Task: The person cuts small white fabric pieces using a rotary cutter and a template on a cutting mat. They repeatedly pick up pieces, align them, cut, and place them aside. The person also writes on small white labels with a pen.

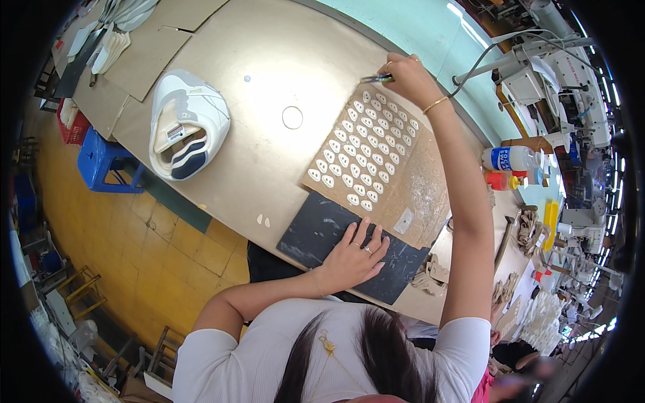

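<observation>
My left hand [353, 258] lies with fingers stretched out on a dark board [316, 225] at the table's near edge; nothing shows in it. Farther off and to the right, my right hand [408, 79] is closed around a small tool [377, 78] with a dark body and a shiny metal tip pointing left; its exact kind is too small to tell. Just below that tool spreads a brown board [420, 195], covered over its left part by rows of small white rounded-triangle pieces [363, 161]. Its right part looks smeared and shiny, with a pale label-like scrap [404, 220] on it.
A white-and-grey shoe upper [189, 124] stands on the table at left, near two small pale pieces [263, 220] and a thin ring [292, 117]. Bottles [508, 159], tan cut parts [531, 232] and sewing machines [571, 87] are at right. A blue stool [104, 161] stands on the floor.
</observation>
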`<state>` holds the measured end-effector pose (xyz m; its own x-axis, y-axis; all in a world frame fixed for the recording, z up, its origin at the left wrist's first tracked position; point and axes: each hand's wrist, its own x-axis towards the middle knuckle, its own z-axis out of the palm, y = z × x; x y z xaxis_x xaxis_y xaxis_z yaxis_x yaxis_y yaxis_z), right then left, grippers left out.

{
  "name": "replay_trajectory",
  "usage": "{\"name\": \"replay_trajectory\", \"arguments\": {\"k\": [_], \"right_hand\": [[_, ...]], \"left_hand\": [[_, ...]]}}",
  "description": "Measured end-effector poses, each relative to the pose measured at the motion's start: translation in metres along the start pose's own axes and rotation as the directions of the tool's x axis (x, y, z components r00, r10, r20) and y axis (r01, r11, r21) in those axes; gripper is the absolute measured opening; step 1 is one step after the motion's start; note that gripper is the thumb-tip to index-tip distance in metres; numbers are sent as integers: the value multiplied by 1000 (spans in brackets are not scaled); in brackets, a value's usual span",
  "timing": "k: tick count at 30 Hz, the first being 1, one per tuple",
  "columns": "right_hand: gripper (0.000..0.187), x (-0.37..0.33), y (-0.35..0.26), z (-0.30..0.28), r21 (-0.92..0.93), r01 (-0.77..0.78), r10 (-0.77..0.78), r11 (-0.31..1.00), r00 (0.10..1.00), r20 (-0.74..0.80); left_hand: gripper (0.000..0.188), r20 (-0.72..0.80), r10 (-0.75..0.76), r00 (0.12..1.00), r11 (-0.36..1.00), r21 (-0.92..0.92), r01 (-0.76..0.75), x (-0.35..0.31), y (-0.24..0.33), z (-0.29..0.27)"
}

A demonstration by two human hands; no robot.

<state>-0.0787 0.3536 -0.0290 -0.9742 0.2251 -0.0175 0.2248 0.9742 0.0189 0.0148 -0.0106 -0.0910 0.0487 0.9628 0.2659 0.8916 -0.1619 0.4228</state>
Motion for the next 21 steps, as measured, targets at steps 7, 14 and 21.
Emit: {"name": "replay_trajectory", "arguments": {"k": [7, 14, 21], "right_hand": [[27, -42, -44, -26, 274, -26, 72, 961, 985, -158], [57, -174, -191, -1, 152, -65, 66, 986, 998, -3], [50, -181, -223, 15, 85, -156, 161, 984, 985, -62]], "left_hand": [[55, -7, 9, 1000, 1000, -11, -9, -1, 0, 1], [54, 63, -3, 998, 995, -100, 9, -8, 0, 11], [47, 127, -31, 991, 916, -394, 79, -13, -9, 0]]}}
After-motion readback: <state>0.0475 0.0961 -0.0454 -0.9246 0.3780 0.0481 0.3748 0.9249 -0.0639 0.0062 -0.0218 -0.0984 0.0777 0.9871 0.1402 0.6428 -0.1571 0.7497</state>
